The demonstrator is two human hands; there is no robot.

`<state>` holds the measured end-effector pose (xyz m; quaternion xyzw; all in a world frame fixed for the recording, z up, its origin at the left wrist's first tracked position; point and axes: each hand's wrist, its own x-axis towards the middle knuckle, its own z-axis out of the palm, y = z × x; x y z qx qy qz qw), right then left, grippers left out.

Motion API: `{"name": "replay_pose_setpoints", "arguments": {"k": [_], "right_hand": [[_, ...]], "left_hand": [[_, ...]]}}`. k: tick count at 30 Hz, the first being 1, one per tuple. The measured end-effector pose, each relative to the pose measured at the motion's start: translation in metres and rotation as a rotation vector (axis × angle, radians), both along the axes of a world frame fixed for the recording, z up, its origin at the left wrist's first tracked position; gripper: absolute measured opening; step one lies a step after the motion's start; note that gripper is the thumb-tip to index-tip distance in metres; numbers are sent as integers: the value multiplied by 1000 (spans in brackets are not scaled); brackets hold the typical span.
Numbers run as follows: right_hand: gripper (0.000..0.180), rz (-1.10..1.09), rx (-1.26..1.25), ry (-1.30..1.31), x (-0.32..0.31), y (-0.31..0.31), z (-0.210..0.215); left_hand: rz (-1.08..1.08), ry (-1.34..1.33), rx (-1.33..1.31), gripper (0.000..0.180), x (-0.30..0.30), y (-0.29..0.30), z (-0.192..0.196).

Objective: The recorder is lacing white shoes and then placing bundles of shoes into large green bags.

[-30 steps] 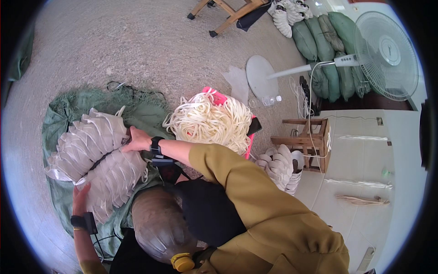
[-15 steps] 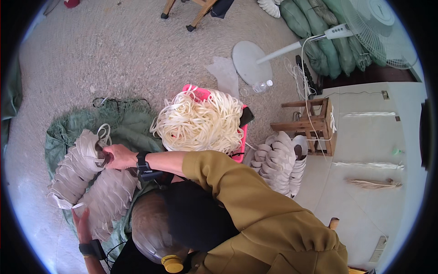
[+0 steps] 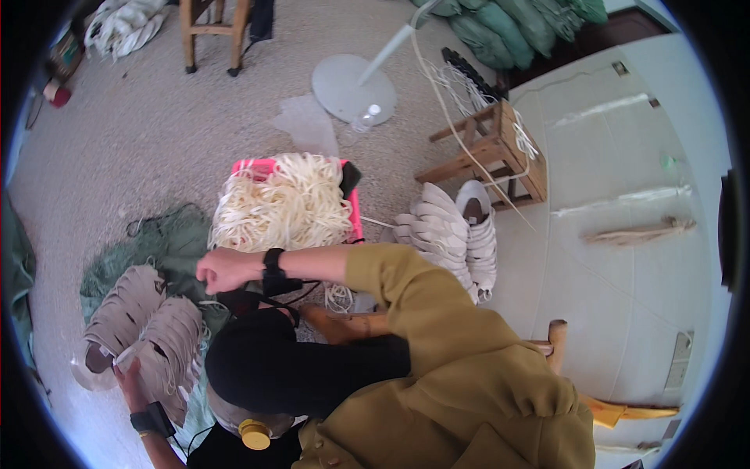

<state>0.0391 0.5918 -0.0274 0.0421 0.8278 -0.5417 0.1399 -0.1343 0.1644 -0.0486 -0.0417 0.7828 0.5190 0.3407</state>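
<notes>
Two long stacks of nested greyish-white shoe uppers lie side by side at the lower left, a left stack (image 3: 125,309) and a right stack (image 3: 172,336), partly on a green woven sack (image 3: 176,238). My left hand (image 3: 134,384) is closed at the near end of the stacks, its fingers on the edge of a shoe upper (image 3: 125,358). Beyond their far end, my right hand (image 3: 224,270) hangs in the air, apart from them, with fingers curled together. What it may hold is hidden; a thin white cord (image 3: 211,303) shows just below it.
A pink basket (image 3: 358,223) heaped with cream laces (image 3: 285,203) stands ahead, a dark phone-like object (image 3: 351,180) at its corner. More uppers (image 3: 441,234) lie right, near a wooden stool (image 3: 500,152). Farther off are a fan base (image 3: 354,86) and a bottle (image 3: 366,117).
My right hand has left the far end of the stacks and moved right. The stacks have swung closer together, while my left hand stays at their near end. The whole view has shifted.
</notes>
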Motion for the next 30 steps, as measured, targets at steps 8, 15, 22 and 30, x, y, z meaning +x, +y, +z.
{"name": "replay_pose_setpoints", "arguments": {"k": [8, 15, 22, 30], "right_hand": [[33, 14, 204, -188, 165, 86, 22], [35, -137, 121, -187, 201, 89, 54], [35, -254, 36, -183, 236, 112, 108], [37, -324, 181, -219, 347, 130, 184]], "left_hand": [[53, 61, -10, 49, -21, 5, 9], [84, 21, 181, 51, -17, 56, 151], [-52, 184, 268, 54, 14, 141, 265], [-266, 115, 518, 54, 105, 267, 332]]}}
